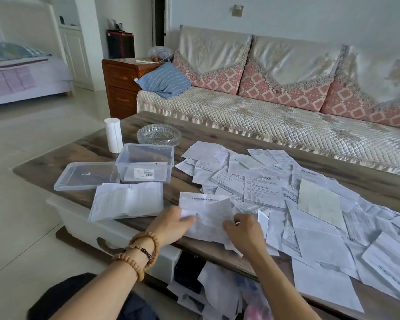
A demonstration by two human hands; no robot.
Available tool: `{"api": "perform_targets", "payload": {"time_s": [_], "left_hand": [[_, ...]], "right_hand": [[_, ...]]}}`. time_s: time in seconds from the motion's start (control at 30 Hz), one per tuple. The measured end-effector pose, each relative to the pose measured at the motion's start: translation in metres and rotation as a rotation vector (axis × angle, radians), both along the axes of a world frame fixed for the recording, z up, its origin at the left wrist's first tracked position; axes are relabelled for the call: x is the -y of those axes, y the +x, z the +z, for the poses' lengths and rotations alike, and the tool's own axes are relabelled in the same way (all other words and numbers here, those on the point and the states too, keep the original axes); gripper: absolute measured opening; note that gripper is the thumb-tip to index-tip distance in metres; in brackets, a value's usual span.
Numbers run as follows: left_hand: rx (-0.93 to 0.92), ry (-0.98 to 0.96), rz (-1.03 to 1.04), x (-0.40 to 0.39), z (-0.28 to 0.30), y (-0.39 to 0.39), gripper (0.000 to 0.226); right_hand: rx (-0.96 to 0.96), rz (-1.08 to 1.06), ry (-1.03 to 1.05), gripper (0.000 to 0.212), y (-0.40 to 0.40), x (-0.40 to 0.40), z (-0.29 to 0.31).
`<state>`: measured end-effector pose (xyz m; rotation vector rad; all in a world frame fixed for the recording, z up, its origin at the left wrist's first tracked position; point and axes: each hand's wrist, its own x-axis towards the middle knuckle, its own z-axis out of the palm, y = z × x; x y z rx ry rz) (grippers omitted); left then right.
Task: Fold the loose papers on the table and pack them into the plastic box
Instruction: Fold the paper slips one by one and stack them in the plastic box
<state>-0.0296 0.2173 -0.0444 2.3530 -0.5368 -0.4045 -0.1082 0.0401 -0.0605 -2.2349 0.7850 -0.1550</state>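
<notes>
A printed paper sheet (207, 209) lies near the table's front edge, partly folded. My left hand (171, 224) pinches its left edge. My right hand (245, 229) grips its right edge with curled fingers. Several loose papers (286, 192) cover the table to the right. A stack of folded papers (127, 200) lies left of my hands. Behind that stack stands the clear plastic box (146, 162), open, with its lid (86, 175) flat on the table to its left.
A glass ashtray (158, 135) and a white roll (113, 135) stand behind the box on the wooden table (56, 162). A sofa (263, 116) runs along the far side. More papers (217, 294) lie on the floor under the table's front edge.
</notes>
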Motion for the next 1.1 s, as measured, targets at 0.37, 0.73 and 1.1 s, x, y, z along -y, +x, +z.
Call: {"api": "perform_targets", "payload": {"time_s": [0.37,0.73,1.1], "left_hand": [[0.071,0.246,0.289,0.022,-0.028,0.026,0.035],[0.272,0.388,0.174,0.018,-0.021,0.029,0.038],[0.538,0.287,-0.464,0.038,-0.042,0.023,0.052]], "right_hand": [[-0.102,-0.060,-0.263,0.021,0.041,0.011,-0.023],[-0.111,0.039,-0.392,0.031,0.047,0.009,-0.020],[-0.148,0.090,-0.521,0.029,0.044,0.001,-0.016]]}}
